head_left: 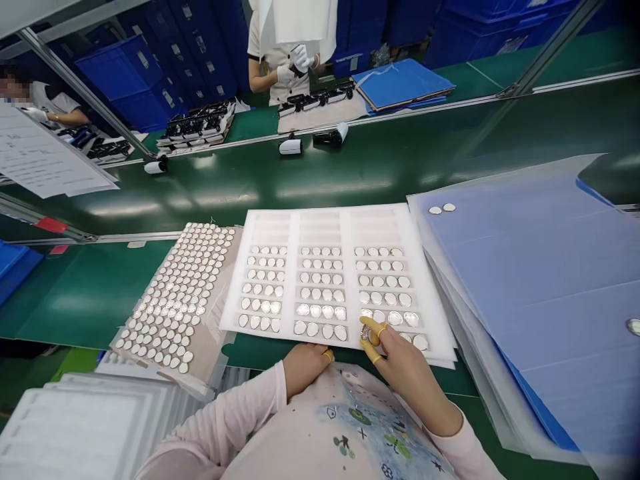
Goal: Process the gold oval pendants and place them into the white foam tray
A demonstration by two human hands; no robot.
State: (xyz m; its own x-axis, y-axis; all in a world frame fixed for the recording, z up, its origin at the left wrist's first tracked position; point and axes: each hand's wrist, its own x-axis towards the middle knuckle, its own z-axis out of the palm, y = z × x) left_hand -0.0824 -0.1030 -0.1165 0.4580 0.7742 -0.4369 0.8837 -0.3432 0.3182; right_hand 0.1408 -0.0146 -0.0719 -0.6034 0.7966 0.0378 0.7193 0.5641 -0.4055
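A white foam tray (280,230) lies in front of me, its slots filled with rows of small shiny metal discs (320,293). My right hand (400,363), with yellow finger cots on thumb and forefinger, pinches one disc (366,333) at the tray's near right corner. My left hand (306,365) rests curled at the tray's near edge, close to my body, a yellow cot on one finger; nothing shows in it. A brown sheet (210,340) packed with several more discs lies left of the tray.
Stacked foam sheets over blue boards (540,293) lie at right, two loose discs (442,209) on top. Empty white trays (75,420) sit at near left. Across the green conveyor (350,167) a gloved person (280,53) works beside trays of black parts (197,123); another person (55,107) sits at far left.
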